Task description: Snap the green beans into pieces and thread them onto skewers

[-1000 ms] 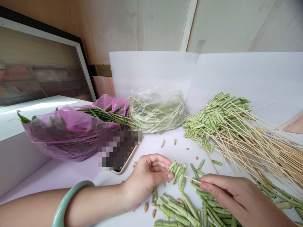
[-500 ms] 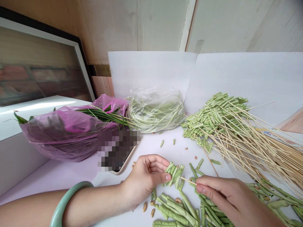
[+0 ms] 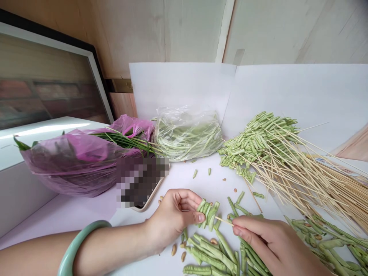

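Observation:
My left hand (image 3: 175, 218) pinches a cluster of short green bean pieces (image 3: 207, 214) between thumb and fingers. My right hand (image 3: 264, 245) grips a thin bamboo skewer (image 3: 223, 220), whose tip enters that cluster. Long green beans (image 3: 212, 257) lie below both hands, partly under my right hand. Several pale bean seeds (image 3: 174, 250) are scattered near my left hand. A pale green bangle (image 3: 77, 245) circles my left wrist.
Bean-threaded skewers (image 3: 258, 145) and a bamboo skewer bundle (image 3: 313, 184) lie on the white table (image 3: 184, 180) to the right. Behind stand a clear bag of beans (image 3: 186, 134) and a purple bag of greens (image 3: 77, 161). A pixelated phone (image 3: 140, 184) lies left.
My right hand has moved left, closer to my left hand, and the skewer now reaches further into the bean cluster. The whole view has drifted slightly.

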### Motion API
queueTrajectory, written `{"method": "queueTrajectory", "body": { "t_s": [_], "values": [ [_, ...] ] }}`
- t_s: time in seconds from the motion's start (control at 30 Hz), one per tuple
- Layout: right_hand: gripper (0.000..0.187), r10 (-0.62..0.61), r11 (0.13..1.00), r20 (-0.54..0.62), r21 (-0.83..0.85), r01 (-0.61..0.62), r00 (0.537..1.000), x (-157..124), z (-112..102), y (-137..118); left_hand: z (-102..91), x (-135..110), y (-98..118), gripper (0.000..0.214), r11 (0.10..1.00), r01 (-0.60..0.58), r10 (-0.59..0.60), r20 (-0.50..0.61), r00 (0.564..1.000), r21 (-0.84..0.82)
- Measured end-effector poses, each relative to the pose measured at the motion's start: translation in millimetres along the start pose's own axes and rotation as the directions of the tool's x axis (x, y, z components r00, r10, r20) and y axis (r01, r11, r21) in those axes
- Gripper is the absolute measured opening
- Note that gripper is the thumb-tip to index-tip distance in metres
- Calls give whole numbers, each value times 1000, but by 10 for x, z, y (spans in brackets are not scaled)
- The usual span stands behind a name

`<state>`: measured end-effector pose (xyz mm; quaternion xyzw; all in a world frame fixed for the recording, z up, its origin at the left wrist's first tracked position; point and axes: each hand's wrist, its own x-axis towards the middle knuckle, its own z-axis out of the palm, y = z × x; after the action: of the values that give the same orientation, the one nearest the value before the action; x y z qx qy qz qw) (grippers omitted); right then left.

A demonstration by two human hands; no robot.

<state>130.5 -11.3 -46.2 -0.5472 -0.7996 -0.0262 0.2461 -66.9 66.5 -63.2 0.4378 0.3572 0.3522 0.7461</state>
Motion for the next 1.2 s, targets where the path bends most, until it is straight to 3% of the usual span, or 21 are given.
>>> {"method": "queueTrajectory", "body": {
  "t_s": [0.3, 1.2],
  "values": [
    [29, 77, 991, 68, 102, -84, 995, -59, 151, 83, -2, 14, 0, 31, 999, 38, -38, 10, 999, 28],
    [32, 134, 974, 175, 158, -163, 975, -78, 147, 36, 34, 12, -16, 33, 998, 65, -65, -7, 998, -10]
  ]
}}
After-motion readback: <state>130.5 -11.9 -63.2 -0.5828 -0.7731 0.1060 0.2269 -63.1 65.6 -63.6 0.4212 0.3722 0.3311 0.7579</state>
